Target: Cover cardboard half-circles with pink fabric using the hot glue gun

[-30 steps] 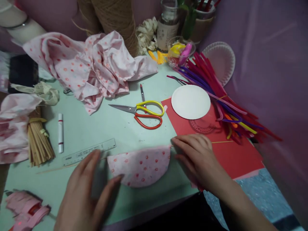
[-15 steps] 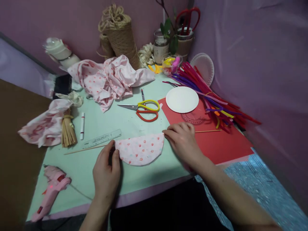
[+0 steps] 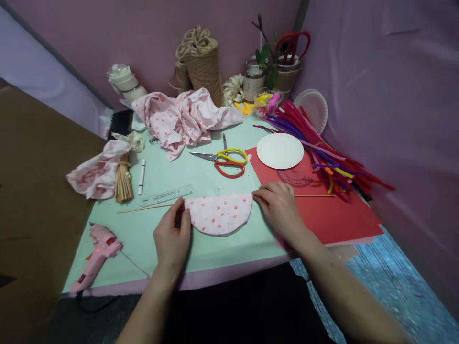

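Left hand and right hand at the two corners of a half-round cloth

Looking down from the head camera, I have a pink glue gun farthest left on the pale green counter. Beyond it stand a bundle of sticks, then a white marker and a clear ruler. A long thin stick runs beside the ruler to my left hand, whose thumb and forefinger are bent at the cloth's left corner; I can't tell whether they grip. The flowered cloth lies flat between the hands, straight edge away from me, in line with the stick. Scissors lie beyond it. My right hand pinches the stick at the right corner; past the knuckles, the stick reappears over red paper. A white disc and pipe cleaners lie behind.
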Motion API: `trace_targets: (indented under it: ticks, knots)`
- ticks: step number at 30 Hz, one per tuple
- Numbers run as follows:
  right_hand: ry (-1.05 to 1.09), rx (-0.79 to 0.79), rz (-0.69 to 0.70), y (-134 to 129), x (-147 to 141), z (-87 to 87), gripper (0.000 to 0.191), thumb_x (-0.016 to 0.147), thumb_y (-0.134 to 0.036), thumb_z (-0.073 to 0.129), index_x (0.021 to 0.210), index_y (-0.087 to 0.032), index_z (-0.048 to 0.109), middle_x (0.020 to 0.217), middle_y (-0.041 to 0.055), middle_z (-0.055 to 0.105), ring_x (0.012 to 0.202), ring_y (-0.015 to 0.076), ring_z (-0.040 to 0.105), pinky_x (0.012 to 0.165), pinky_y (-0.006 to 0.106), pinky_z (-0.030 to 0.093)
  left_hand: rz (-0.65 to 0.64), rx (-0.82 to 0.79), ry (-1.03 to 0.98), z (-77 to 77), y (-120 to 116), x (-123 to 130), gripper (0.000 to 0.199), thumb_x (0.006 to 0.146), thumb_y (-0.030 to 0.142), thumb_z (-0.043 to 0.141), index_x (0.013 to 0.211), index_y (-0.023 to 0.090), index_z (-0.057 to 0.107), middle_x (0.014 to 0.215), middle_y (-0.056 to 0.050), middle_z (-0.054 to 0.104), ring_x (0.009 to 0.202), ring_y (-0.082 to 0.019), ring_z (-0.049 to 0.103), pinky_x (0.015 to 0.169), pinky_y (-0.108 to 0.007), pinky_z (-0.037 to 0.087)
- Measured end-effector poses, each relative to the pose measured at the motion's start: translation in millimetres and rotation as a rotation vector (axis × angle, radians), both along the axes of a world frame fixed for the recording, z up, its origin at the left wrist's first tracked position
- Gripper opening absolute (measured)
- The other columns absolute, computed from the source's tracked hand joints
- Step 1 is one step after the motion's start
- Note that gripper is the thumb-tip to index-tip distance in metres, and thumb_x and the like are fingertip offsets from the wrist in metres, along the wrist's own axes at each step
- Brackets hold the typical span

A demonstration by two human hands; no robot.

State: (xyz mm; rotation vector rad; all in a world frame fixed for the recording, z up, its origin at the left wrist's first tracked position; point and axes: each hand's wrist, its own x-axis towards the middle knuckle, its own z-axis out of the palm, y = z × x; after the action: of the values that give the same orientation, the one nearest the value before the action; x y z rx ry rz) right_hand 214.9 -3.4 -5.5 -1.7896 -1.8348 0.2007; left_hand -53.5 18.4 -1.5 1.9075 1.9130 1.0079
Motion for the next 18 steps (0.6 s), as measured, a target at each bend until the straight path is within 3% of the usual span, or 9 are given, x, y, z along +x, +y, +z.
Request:
trace_targets:
  ticks: [12,16,18]
  knots:
    - [-0.056,0.055,0.047,-0.4,5.5,-7.9,0.020,0.094,-0.028,0.053,0.093,-0.021,0.072,0.088,0.0061,0.067,0.087,0.0238,0.056,0.079,0.040,0.035,-0.046,0.031,-0.055,1.8,-3.6,2.3,0.032,0.088,0.028,0.056,0.113,0.012,0.067,0.107,-0.011,0.074,0.090,-0.019,0.071,0.086,-0.035,0.058]
    - [-0.092,0.114,0.060,-10.7,-0.9,16.3,0.031,0.096,-0.028,0.047,0.121,-0.019,0.061,0.113,0.0118,0.065,0.104,0.0268,0.058,0.088,0.043,0.037,-0.066,-0.025,-0.112,3.2,-2.1,-3.7,0.033,0.093,0.022,0.047,0.121,0.015,0.063,0.117,-0.011,0.071,0.103,-0.020,0.068,0.093,-0.036,0.055]
    - [-0.104,0.146,0.158,-14.0,-15.5,32.6,0.038,0.094,-0.036,0.050,0.128,-0.019,0.055,0.122,0.0138,0.062,0.112,0.0287,0.056,0.094,0.045,0.038,-0.101,-0.050,-0.103,5.6,0.7,-9.4,0.035,0.094,0.018,0.044,0.125,0.016,0.060,0.119,-0.011,0.069,0.106,-0.020,0.067,0.095,-0.037,0.054]
